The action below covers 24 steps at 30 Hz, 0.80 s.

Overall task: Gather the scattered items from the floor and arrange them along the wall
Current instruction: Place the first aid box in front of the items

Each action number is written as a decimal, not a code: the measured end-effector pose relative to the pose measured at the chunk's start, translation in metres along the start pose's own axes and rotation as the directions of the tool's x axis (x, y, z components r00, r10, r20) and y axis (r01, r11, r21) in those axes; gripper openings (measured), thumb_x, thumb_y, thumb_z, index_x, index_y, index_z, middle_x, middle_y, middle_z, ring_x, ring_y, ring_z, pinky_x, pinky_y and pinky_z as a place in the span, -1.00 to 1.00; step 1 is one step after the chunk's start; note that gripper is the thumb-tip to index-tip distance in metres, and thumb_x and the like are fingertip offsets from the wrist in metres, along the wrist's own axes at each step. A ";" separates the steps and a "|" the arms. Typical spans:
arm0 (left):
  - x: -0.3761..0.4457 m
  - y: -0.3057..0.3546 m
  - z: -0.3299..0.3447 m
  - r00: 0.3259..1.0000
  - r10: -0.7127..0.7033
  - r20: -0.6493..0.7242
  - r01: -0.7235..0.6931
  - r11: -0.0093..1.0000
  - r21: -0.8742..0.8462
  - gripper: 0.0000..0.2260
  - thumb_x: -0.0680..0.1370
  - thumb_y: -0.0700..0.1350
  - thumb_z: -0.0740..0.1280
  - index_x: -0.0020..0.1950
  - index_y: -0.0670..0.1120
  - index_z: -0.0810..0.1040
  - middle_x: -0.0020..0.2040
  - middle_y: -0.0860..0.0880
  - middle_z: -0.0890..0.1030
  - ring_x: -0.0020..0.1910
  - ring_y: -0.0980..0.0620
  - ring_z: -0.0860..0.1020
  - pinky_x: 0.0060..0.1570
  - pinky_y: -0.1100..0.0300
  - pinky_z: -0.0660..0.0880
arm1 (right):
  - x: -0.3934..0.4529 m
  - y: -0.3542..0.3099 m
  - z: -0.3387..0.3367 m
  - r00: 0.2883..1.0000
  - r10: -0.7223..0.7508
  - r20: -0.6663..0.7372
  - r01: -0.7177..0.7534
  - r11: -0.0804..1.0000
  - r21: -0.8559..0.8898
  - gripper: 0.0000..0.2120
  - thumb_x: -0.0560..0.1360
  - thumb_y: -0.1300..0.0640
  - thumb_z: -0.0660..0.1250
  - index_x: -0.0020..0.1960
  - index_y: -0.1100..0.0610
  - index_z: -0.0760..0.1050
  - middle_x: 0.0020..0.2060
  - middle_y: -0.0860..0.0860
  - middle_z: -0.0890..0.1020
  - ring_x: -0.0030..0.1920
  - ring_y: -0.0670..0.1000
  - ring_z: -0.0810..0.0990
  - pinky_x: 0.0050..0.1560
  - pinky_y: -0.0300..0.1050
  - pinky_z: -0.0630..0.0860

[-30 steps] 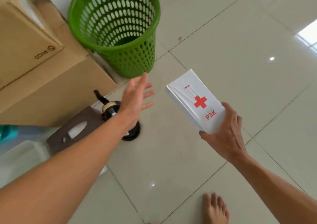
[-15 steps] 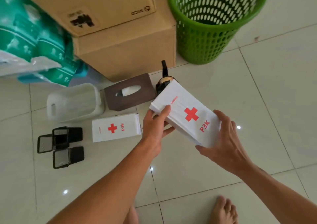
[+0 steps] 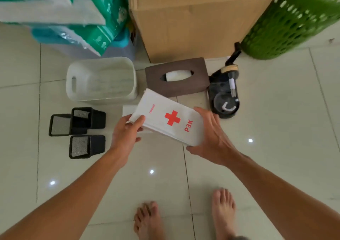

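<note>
I hold a white first-aid box point(image 3: 171, 119) with a red cross and "P3K" above the floor, tilted. My left hand point(image 3: 125, 135) grips its left end and my right hand point(image 3: 211, 136) grips its right end. Under it a second white box point(image 3: 128, 109) lies on the tiles, mostly hidden. Just beyond are a brown tissue box point(image 3: 177, 77), a white plastic bin point(image 3: 101, 80) on its side, and a black dispenser point(image 3: 225, 94) lying flat.
Three black mesh holders point(image 3: 79, 131) lie at the left. A cardboard box point(image 3: 195, 17), green-packaged bundles point(image 3: 77, 13) and a green laundry basket point(image 3: 292, 22) stand at the back. My bare feet point(image 3: 184, 219) are at the bottom. Open tile floor extends right.
My left hand reached over and took the box's left end. The held box moved left and down, now over the second white box. The view swung left toward the gathered items.
</note>
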State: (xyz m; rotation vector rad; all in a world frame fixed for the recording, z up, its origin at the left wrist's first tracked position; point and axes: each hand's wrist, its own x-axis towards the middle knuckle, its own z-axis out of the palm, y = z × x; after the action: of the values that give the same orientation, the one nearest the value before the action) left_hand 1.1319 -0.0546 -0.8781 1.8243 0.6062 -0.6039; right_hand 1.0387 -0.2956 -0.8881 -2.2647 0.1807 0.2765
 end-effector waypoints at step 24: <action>0.111 0.076 -0.073 0.477 0.860 0.180 -0.478 0.082 0.874 -0.84 0.61 -0.01 0.24 0.13 0.00 0.52 0.07 0.05 0.57 0.01 0.02 0.57 -0.01 0.10 0.52 | 0.198 -0.115 -0.013 0.828 -0.507 0.241 0.559 0.712 -0.424 -0.82 0.62 0.04 0.28 0.10 0.10 0.58 0.05 0.02 0.58 0.03 0.02 0.56 0.13 0.08 0.56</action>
State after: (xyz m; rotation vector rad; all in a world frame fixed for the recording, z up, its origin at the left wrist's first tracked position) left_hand 1.2733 0.0048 -0.8773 2.9132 -0.5970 0.2983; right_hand 1.2571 -0.2391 -0.8470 -2.6586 -0.6796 0.1348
